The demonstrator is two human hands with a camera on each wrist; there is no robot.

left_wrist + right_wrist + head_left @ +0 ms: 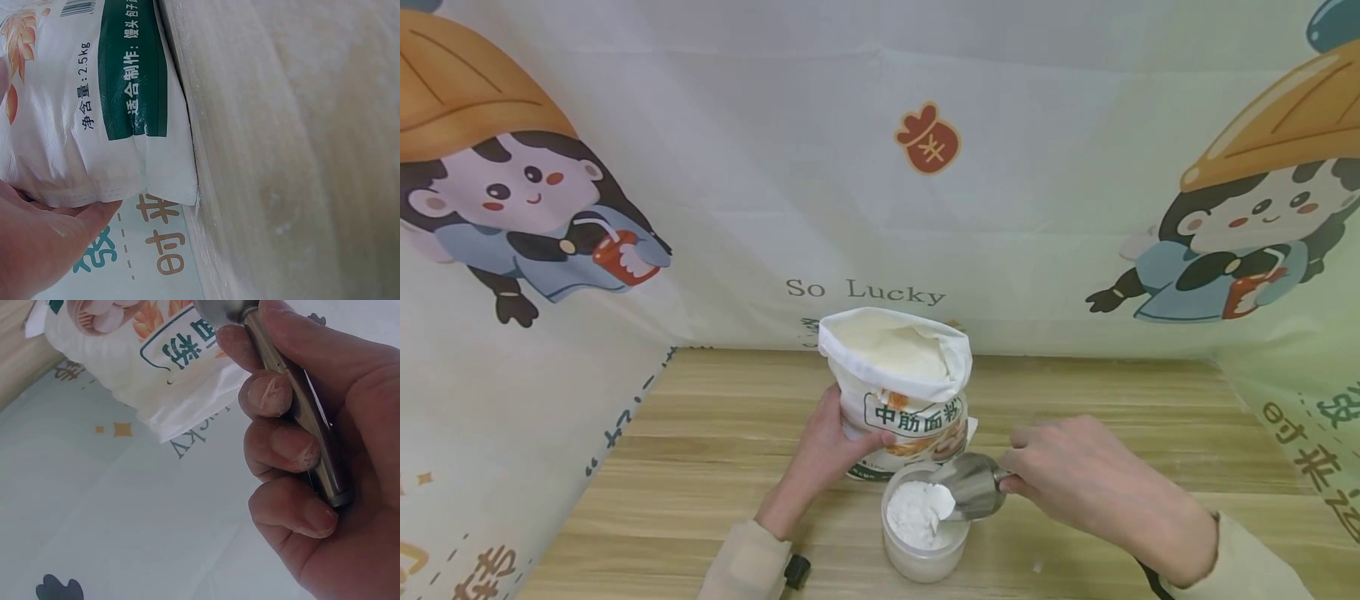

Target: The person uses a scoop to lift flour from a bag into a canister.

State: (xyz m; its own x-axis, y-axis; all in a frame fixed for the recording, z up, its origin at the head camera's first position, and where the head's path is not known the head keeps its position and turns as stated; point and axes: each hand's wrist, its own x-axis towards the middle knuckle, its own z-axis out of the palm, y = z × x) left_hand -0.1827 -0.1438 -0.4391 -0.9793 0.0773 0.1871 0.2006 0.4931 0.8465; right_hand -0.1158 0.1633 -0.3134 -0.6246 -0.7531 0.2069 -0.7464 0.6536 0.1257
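Note:
A white flour bag (880, 417) with its top open stands on the table, flour (895, 350) showing inside. My left hand (830, 450) grips its lower left side, thumb across the front; the left wrist view shows fingers curled at the bag's edge. In my right hand (1067, 471) is a metal scoop (976, 487), tilted over a clear tub (923, 567) that holds white flour (917, 515). Flour lies at the scoop's lip, right above the heap. The right wrist view shows several fingers wrapped round the scoop handle (300, 406), with flour dust on the fingertips.
The wooden table (700, 467) extends to both sides of the bag and tub. A printed cloth backdrop (737, 167) encloses the back and sides, close behind the bag. A small white speck (1037, 567) lies on the table right of the tub.

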